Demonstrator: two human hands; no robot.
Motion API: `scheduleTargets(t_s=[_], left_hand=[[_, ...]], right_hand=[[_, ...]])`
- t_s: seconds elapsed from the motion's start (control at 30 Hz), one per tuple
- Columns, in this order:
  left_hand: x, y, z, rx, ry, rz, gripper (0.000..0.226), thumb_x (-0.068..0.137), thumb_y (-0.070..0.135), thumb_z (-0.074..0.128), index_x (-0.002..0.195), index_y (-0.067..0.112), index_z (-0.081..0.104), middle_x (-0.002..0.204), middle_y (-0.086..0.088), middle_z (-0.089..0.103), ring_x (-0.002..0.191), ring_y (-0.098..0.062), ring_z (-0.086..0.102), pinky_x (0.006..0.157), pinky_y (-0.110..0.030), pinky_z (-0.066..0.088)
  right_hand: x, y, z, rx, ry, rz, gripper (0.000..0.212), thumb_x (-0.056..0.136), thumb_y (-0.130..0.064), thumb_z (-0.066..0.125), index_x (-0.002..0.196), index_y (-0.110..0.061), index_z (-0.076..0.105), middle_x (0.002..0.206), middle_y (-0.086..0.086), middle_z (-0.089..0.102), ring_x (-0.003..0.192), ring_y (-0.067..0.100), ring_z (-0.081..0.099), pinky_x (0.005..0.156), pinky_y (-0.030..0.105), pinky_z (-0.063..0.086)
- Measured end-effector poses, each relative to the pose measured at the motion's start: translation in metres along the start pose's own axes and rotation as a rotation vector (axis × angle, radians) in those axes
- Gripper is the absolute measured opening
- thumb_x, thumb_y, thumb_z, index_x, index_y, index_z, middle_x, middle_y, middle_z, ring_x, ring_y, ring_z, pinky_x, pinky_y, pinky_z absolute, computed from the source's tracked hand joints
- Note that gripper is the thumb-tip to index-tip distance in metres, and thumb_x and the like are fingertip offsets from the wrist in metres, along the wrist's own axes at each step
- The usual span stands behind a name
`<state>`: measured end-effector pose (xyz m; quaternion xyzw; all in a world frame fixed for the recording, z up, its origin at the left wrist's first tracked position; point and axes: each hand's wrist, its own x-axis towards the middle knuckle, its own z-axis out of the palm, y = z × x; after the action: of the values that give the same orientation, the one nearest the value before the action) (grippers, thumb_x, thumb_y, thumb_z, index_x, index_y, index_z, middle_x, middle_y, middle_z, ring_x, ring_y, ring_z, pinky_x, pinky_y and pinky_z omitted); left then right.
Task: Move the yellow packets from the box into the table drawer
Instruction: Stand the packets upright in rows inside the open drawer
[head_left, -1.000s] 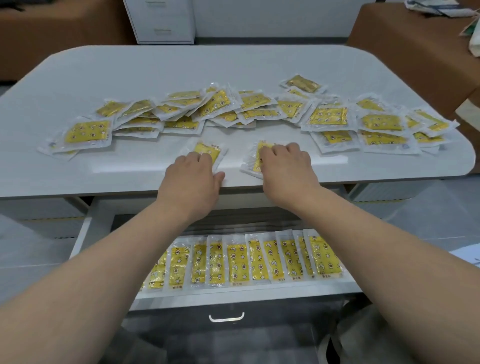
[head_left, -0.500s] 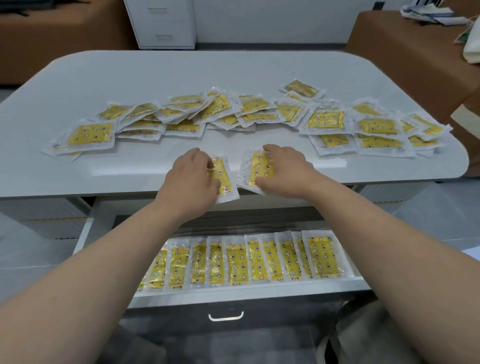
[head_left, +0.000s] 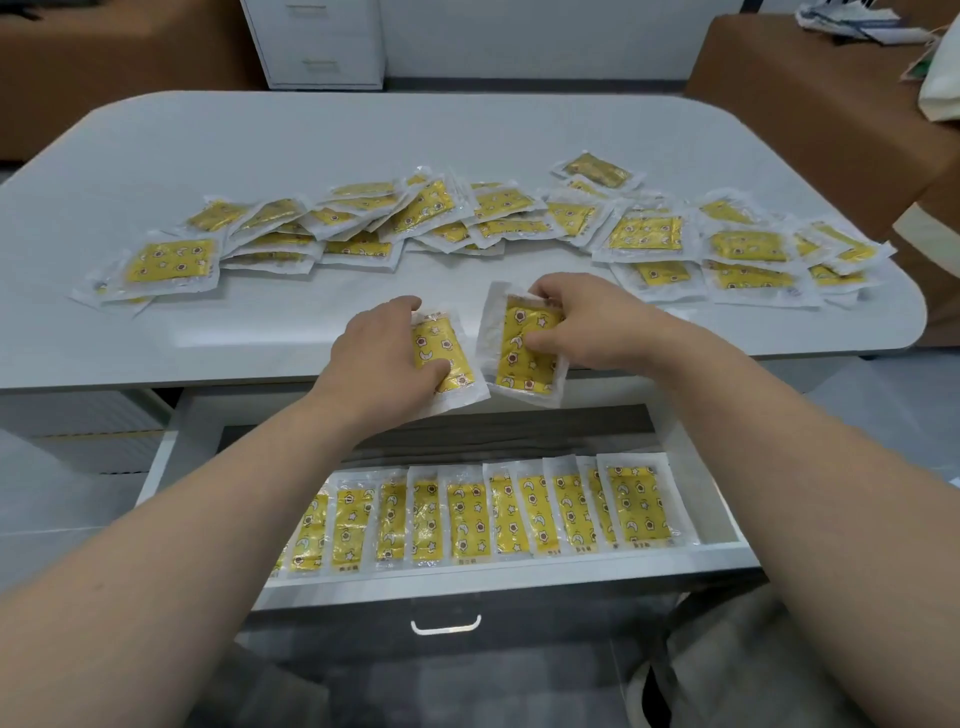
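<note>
Each of my hands holds one yellow packet at the front edge of the white table (head_left: 260, 156). My left hand (head_left: 382, 351) grips a packet (head_left: 449, 358) whose lower end juts past the edge. My right hand (head_left: 582, 322) pinches a second packet (head_left: 511, 356) by its right side, tilted up off the table. Many more yellow packets (head_left: 498, 218) lie scattered in a band across the tabletop. Below, the open drawer (head_left: 727, 525) holds a row of several packets (head_left: 467, 514) laid side by side. No box is in view.
A white drawer cabinet (head_left: 317, 41) stands behind the table. A brown surface (head_left: 810, 104) with papers and a bag is at the right. A lower drawer handle (head_left: 445, 625) shows under the open drawer.
Both hands have dragged their packets from the tabletop to the front edge and lifted them. The packets now hang over the edge above the drawer.
</note>
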<state>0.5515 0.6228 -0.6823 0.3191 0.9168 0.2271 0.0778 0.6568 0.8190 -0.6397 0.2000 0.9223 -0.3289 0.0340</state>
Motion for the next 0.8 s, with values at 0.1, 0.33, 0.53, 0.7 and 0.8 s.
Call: scheduleTargets(t_s=[0.1,0.33,0.53,0.7,0.8], left_hand=[[0.0,0.0,-0.001,0.013,-0.01,-0.009,0.08,0.088,0.043,0.071,0.153,0.019,0.031,0.151,-0.003,0.044,0.137,-0.028,0.041,0.111,-0.045,0.038],[-0.002,0.003,-0.002,-0.067,0.067,-0.023,0.081,0.078,0.038,0.083,0.146,0.021,0.042,0.132,-0.004,0.052,0.123,-0.025,0.049,0.105,-0.042,0.044],[-0.011,0.015,-0.002,-0.169,0.055,0.005,0.037,0.092,0.023,0.068,0.127,0.019,0.055,0.117,-0.001,0.057,0.1,-0.016,0.052,0.082,-0.029,0.039],[-0.025,0.023,-0.004,-0.303,-0.038,-0.017,0.023,0.096,0.021,0.063,0.118,0.022,0.058,0.105,0.006,0.063,0.095,-0.014,0.059,0.073,-0.027,0.043],[-0.032,0.023,-0.002,-0.323,-0.105,-0.01,0.018,0.094,0.02,0.065,0.11,0.025,0.059,0.099,0.01,0.064,0.089,-0.007,0.06,0.067,-0.021,0.044]], right_hand=[[-0.01,0.003,-0.019,-0.098,-0.126,-0.002,0.018,0.084,-0.022,0.08,0.095,-0.021,0.065,0.086,-0.004,0.07,0.078,0.015,0.066,0.064,0.028,0.051],[-0.012,0.032,-0.016,-0.335,-0.443,0.133,0.017,0.085,-0.009,0.075,0.095,-0.022,0.068,0.095,0.0,0.071,0.085,0.02,0.07,0.071,0.031,0.059],[-0.016,0.057,0.003,-0.404,-0.589,0.242,0.017,0.085,-0.005,0.073,0.097,-0.016,0.068,0.097,0.006,0.072,0.077,0.02,0.071,0.064,0.026,0.059],[-0.022,0.085,0.03,-0.442,-0.603,0.302,0.015,0.09,-0.007,0.068,0.099,-0.018,0.065,0.103,0.004,0.067,0.085,0.02,0.069,0.066,0.025,0.059],[-0.025,0.093,0.041,-0.429,-0.609,0.335,0.019,0.092,-0.005,0.066,0.108,-0.015,0.066,0.103,0.004,0.067,0.081,0.017,0.068,0.06,0.021,0.055]])
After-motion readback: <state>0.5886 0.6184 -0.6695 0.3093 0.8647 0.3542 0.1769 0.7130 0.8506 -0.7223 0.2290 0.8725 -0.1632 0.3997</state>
